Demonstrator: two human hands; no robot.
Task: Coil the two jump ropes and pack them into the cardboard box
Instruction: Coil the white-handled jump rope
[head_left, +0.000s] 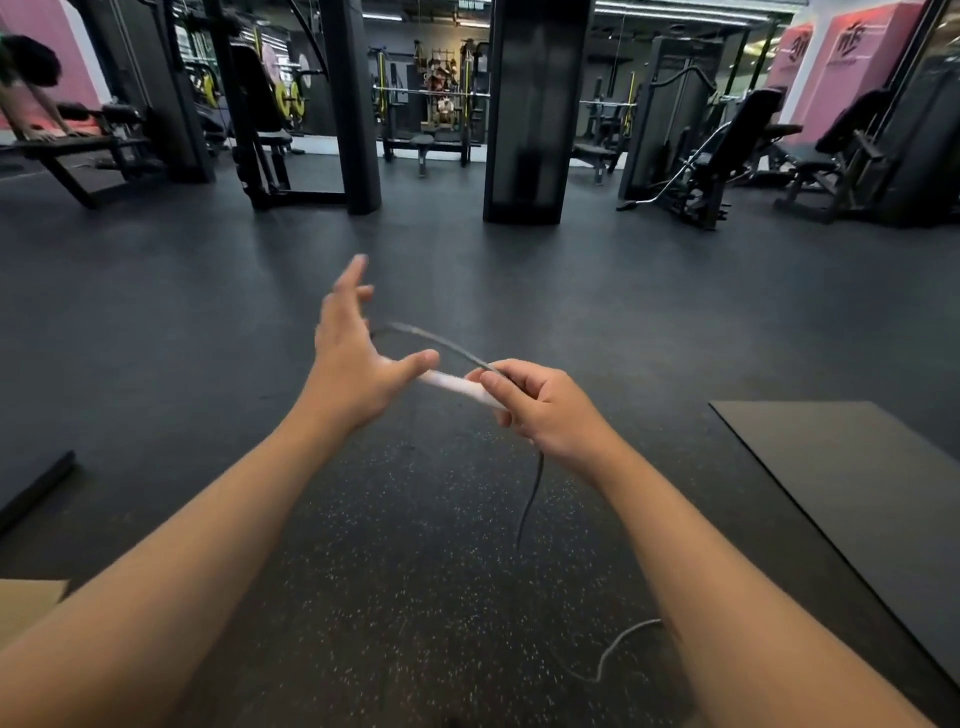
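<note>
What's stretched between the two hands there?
In the head view, a white handle and a loop of grey cord span from the right hand toward the open left hand.

Premises: commercial gym. Evidence: dark speckled rubber floor (415, 597), weight bench (426, 148) under a racked barbell (431, 93), cable machines (675, 130), yellow weight plates (291, 101), black exercise mat (841, 467) at floor's right edge.

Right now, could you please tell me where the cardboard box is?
In the head view only a corner of the cardboard box shows, at the far left edge on the floor, just beside the person's left forearm.
</note>
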